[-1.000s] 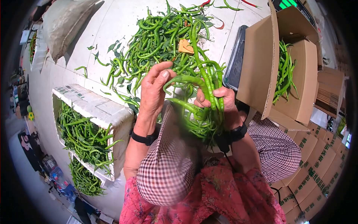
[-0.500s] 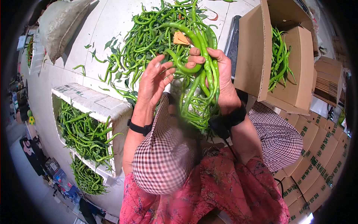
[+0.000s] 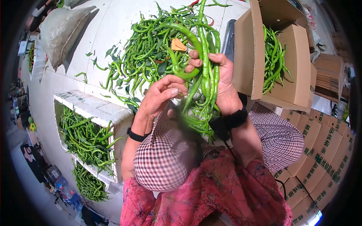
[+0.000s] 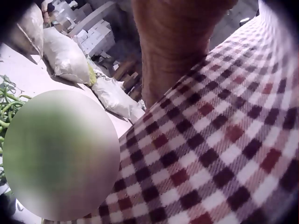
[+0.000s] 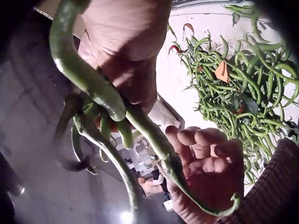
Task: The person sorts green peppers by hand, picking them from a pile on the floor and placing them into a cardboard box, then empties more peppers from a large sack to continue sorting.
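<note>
In the head view my right hand [image 3: 225, 79] grips a bunch of long green chili peppers [image 3: 205, 71], which stick out above and below the fingers. My left hand [image 3: 164, 94] is just left of the bunch, fingers loosely bent. The right wrist view shows the left palm turned up with nothing gripped, and a thin pepper [image 5: 159, 144] from the bunch crossing in front of it. Beyond the hands a loose pile of green peppers [image 3: 145, 49] with leaves lies on the pale floor, an orange scrap [image 3: 178, 45] on top.
To the right stands an open cardboard box [image 3: 245, 56] with peppers inside. White foam boxes [image 3: 94, 103] of peppers are at the left. A full sack [image 3: 62, 34] lies at the far left. Checkered cloth [image 4: 187, 154] covers the knees. Flattened printed cartons [image 3: 320, 158] spread at right.
My right hand has lifted the pepper bunch up and forward, then kept hold of it. The left hand dropped slightly, then moved right toward the bunch, its fingers bending more.
</note>
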The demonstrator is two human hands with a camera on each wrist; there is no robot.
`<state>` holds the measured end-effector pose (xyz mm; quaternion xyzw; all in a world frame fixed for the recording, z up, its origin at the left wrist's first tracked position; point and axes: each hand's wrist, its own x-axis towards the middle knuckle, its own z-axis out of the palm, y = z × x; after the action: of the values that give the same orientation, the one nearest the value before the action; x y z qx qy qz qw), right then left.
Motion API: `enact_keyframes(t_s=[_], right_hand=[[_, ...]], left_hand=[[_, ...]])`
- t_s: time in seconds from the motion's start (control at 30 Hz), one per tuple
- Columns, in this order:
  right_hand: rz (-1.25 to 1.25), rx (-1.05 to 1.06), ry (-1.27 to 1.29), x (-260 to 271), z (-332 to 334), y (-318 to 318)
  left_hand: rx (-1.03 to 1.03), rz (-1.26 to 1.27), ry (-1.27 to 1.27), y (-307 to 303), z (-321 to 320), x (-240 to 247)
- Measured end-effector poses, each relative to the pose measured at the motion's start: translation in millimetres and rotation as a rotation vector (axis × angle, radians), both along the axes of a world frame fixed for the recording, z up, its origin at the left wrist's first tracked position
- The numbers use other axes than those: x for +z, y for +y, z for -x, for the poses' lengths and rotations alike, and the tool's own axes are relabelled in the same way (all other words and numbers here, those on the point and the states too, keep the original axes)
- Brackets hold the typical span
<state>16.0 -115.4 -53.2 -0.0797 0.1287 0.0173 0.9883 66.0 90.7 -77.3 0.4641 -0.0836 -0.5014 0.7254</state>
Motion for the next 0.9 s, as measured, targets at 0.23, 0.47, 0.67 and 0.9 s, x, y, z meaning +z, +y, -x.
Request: enact_keyframes(t_s=[0.23, 0.47, 0.67, 0.9], right_hand=[[0.043, 0.075, 0.032, 37, 10, 0], [0.676, -0.006, -0.067, 167, 20, -85], [0.913, -0.158, 0.128, 238, 71, -206], [1.683, 0.229, 0.446, 153, 105, -253]], left_hand=[[0.116, -0.147, 0.011, -2, 1, 8], [0.078, -0.117, -0.004, -5, -3, -3], [0.067, -0.191, 0.015, -13, 0, -13], [0.048, -0.347, 0.033, -25, 2, -36]])
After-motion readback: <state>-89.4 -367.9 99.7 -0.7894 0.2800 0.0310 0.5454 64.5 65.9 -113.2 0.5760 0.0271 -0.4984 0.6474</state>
